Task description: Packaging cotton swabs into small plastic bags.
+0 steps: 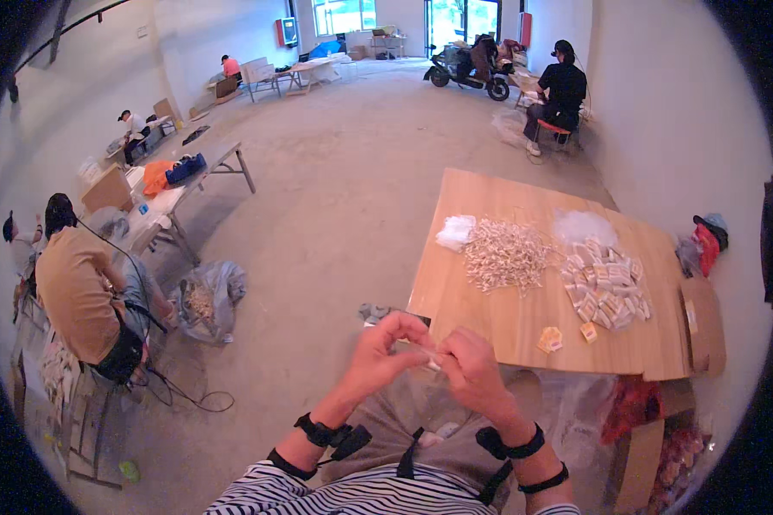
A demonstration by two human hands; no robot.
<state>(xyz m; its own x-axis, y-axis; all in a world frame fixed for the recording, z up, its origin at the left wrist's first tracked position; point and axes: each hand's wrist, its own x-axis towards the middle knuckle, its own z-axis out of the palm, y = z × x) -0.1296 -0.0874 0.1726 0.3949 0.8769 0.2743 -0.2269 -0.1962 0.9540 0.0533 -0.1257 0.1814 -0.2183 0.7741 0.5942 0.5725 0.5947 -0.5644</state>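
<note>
Over my lap, my left hand point(385, 350) and my right hand point(472, 367) meet with their fingertips pinched together. Between them shows a small whitish thing point(434, 362), perhaps a small plastic packet; the fingers cover most of it. Just beyond stands a wooden table point(438, 275). On it lies a heap of small beige stick-like pieces point(507, 255), with a stack of white packets point(456, 232) at its left. Many filled small packets point(605, 283) are piled to the right, beside a clear plastic bag point(584, 227). Small yellow-orange cards point(550, 340) lie near the front edge.
Cardboard point(703, 326) and a red bundle point(634, 410) are at the table's right side. A clear bag of beige pieces point(206, 300) sits on the floor at left, near a seated person point(82, 275). Another person point(563, 94) sits far right, near a scooter point(468, 73).
</note>
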